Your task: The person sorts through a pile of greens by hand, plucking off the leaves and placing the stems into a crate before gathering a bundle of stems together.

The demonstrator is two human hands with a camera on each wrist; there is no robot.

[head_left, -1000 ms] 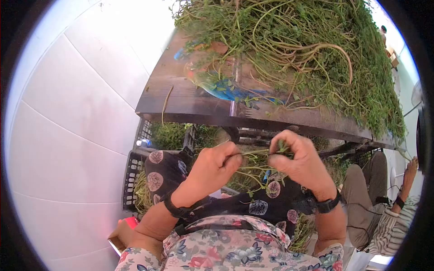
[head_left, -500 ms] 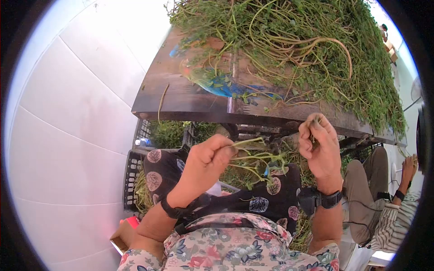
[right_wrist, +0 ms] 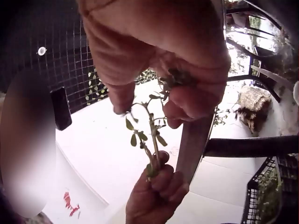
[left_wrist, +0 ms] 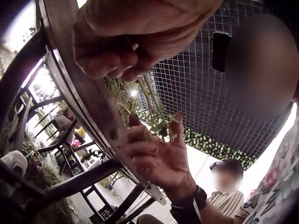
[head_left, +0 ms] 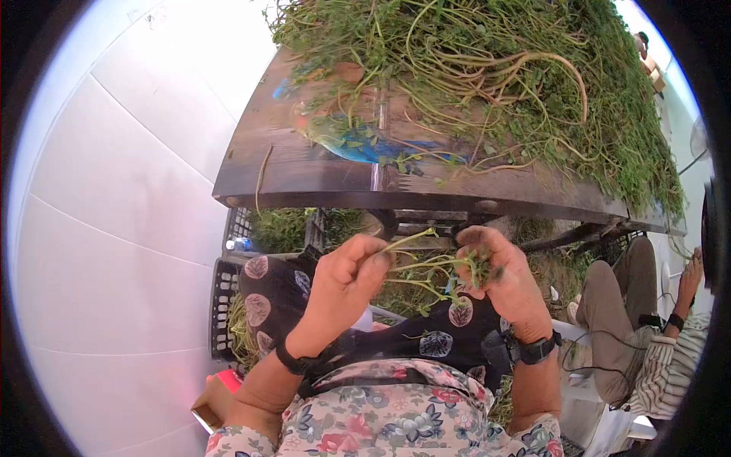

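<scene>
In the head view my left hand (head_left: 346, 278) pinches a few pale green stems (head_left: 415, 265) with small oval leaves between thumb and fingers. The stems point right, their leafy ends overlapping my right hand (head_left: 502, 278). In the right wrist view, dark green leaves (right_wrist: 177, 78) are tucked in that hand's curled fingers, while the thumb stands apart from them on the other side of the stems. The left wrist view has the stems hanging from the left hand toward the right hand's thumb and fingers. A large heap of the same greens (head_left: 487, 68) covers much of the wooden table (head_left: 289, 179) ahead.
Black plastic crates (head_left: 222, 308) with greens stand at the left, partly under the table. A small open cardboard box (head_left: 217, 400) sits at the lower left beside the pale wall. Another person's knees (head_left: 624, 320) and striped sleeve are close on the right.
The right hand pulled away to the right from the stems, then came back to their leafy ends. The left hand keeps its pinch and has shifted slightly left.
</scene>
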